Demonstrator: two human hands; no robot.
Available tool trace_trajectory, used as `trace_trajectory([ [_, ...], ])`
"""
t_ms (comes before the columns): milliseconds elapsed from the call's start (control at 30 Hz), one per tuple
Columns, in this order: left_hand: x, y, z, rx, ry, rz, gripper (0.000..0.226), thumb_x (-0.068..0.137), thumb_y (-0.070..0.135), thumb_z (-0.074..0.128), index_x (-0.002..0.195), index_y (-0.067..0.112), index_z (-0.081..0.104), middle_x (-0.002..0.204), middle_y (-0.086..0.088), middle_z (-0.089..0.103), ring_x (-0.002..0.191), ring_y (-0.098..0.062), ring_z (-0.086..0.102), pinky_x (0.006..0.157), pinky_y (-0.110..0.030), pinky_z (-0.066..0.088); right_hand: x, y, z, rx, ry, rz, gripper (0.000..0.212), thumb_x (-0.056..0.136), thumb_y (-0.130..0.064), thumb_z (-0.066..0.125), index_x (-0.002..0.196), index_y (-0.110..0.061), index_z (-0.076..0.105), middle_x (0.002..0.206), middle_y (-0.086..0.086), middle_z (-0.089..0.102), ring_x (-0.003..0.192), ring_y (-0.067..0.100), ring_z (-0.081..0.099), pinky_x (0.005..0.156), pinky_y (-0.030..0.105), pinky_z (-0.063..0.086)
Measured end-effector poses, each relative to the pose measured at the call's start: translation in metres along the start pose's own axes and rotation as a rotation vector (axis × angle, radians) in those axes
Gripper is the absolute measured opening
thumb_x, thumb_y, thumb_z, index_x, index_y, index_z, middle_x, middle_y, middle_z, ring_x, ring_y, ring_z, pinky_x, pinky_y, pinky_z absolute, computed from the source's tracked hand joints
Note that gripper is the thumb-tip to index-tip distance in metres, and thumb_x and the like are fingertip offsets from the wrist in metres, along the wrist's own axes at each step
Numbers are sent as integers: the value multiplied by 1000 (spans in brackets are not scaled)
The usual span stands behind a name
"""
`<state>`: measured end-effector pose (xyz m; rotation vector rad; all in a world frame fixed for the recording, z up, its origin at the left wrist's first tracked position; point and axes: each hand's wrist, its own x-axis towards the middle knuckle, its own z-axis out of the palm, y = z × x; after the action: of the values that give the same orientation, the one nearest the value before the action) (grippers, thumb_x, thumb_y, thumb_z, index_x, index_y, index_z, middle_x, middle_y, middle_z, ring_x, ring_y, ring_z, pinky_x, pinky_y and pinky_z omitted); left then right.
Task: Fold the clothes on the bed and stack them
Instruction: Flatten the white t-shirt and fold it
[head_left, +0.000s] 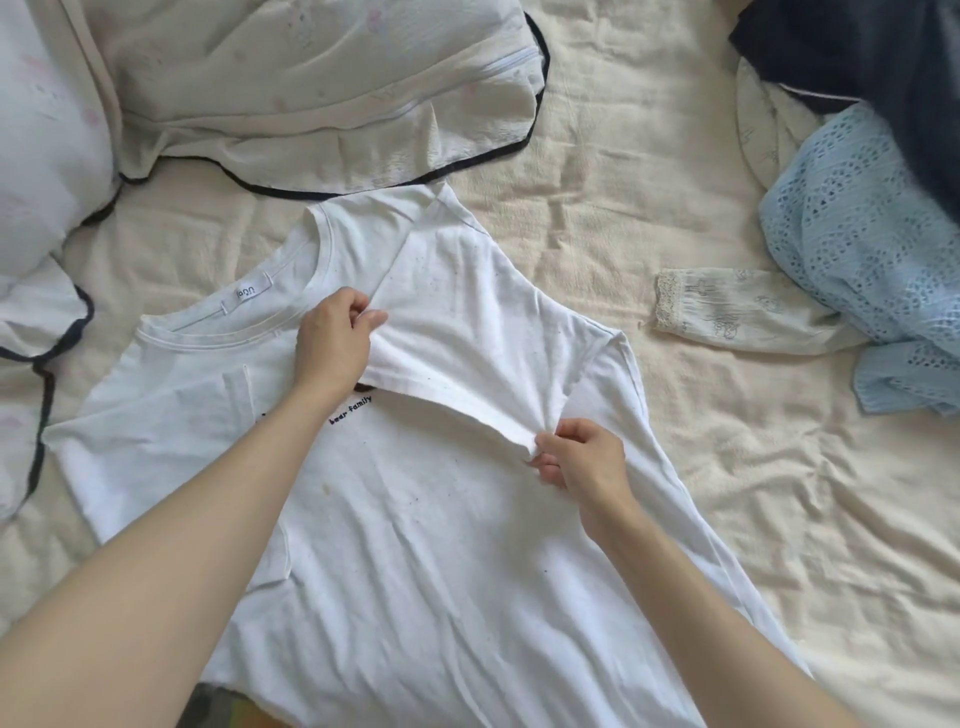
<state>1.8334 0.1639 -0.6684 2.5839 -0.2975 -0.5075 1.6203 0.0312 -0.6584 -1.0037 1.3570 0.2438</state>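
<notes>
1. White T-shirt (415, 519) is laid flat, front up, in the middle of the bed sheet (649, 208); collar w/ label points up-left, hem runs down toward the person, so the long axis goes diagonally from collar to hem
2. Shirt's right sleeve (467, 332) has been lifted off the sheet & is being brought over the chest, partly covering the small black print below the collar
3. Left hand (332, 343) is closed in a pinch on the sleeve's upper corner, just below the collar; right hand (576, 462) is closed in a pinch on the sleeve's lower hem corner, toward the shirt's right side seam
4. Key relation, as judged: sleeve edge is stretched taut between both hands, crossing the shirt's long axis; fold line should run parallel to that axis along the shoulder. Left hand is nearer the collar, right hand nearer the seam, so sleeve can be set down inward w/o crossing arms
5. Shirt's other sleeve lies left of the collar, seemingly folded in already
6. Further from the shirt: pale bedding w/ dark piping (322, 104) above the collar; to the shirt's right a sheer lace-cuffed sleeve (727, 312), then a light-blue eyelet garment (857, 249) & dark cloth (883, 52) beyond, all unfolded
</notes>
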Motion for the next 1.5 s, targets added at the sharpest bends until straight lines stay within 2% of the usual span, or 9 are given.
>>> trace_trajectory([
  [233,-20,-2,3,249,56,169,33,93,15,56,123,3,51,118,-17,52,106,-34,48,85,-32,33,-6,5,4,-351,69,-184,15,83,-18,64,82,-12,51,68,-2,63,69,17,59,65,33,46],
  [367,-44,11,13,514,1,428,54,95,28,47,144,10,35,149,-19,31,137,-37,27,107,-53,22,-11,0,4,-860,388,-944,12,82,-12,69,86,-6,59,82,7,58,78,31,55,69,40,43],
  [467,-48,27,43,591,-164,546,61,95,40,36,151,21,21,159,-10,9,146,-32,4,112,-60,2,9,-18,4,-1015,383,-1200,20,81,-6,67,100,-2,66,106,17,64,104,38,60,84,45,46],
  [567,-53,28,70,712,-248,541,65,93,57,26,150,37,-1,160,0,-10,146,-27,-10,108,-65,-8,32,-28,-6,-1216,184,-1126,37,91,-15,56,126,-2,57,139,22,47,135,39,37,110,50,27],
  [700,-64,-2,67,781,-227,476,70,86,67,12,139,40,-25,157,2,-22,145,-24,-18,106,-63,-16,44,-26,-27,-1460,49,-1039,52,98,-30,44,147,-14,33,157,12,17,146,29,13,118,39,4],
  [800,-84,-20,54,728,-198,471,68,89,63,18,143,37,-14,154,0,-21,146,-27,-11,106,-59,-20,35,-18,-24,-1427,90,-1076,57,95,-29,51,147,-14,33,156,16,19,145,32,15,117,44,6],
  [967,-157,-40,48,641,-144,441,56,92,43,33,144,23,34,152,-15,31,138,-39,31,104,-68,21,0,36,-13,-1453,-28,-1217,58,88,-27,64,138,-6,46,147,18,39,135,36,38,110,54,29],
  [1267,-261,-63,47,546,-274,235,53,94,38,28,142,21,42,150,-13,35,138,-37,33,106,-61,27,-37,81,-31,-1536,-27,-1019,59,91,-23,61,143,-7,39,151,18,31,140,37,29,113,54,18],
  [1500,-313,-112,22,454,-296,97,53,99,31,40,150,27,23,159,-5,9,146,-32,4,115,-52,3,-85,136,3,-1691,-207,-974,58,101,-37,31,152,-19,9,160,7,-2,147,27,-6,112,44,-18],
])
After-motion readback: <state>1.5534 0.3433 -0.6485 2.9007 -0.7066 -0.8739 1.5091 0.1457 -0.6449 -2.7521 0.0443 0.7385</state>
